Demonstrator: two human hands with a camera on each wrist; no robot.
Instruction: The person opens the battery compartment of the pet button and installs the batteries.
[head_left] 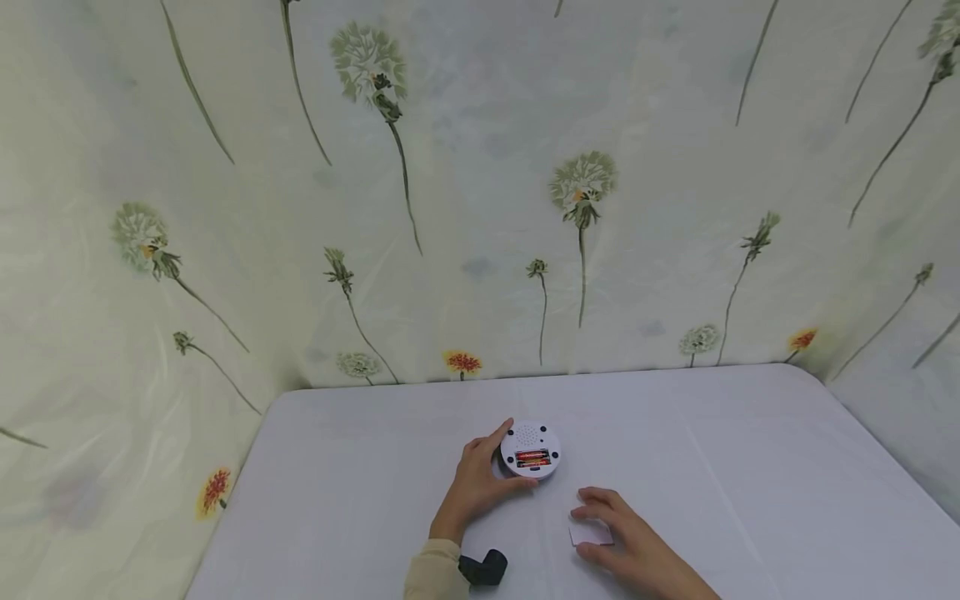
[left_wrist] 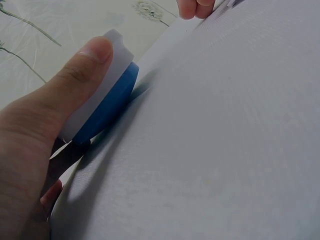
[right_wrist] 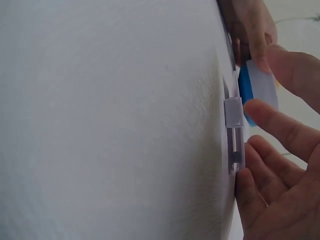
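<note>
My left hand [head_left: 480,483] grips the side of a round white device [head_left: 528,432], thumb at its near edge and fingers along the left. Its face with speaker holes, dark feet and an uncovered compartment of batteries [head_left: 533,458] points up. The left wrist view shows the device's blue lower part [left_wrist: 110,105] close to the table. A small white rectangular cover [head_left: 588,533] lies to the right, under my right hand [head_left: 626,533]. That hand's thumb and fingers are spread around it. In the right wrist view, fingertips are at the cover [right_wrist: 233,112]; firm contact cannot be judged.
A black angular object [head_left: 483,568] lies beside the left sleeve [head_left: 437,571], near the front of the white-covered table [head_left: 337,467]. Behind the table hangs a flower-patterned cloth [head_left: 480,208], which also comes round both sides.
</note>
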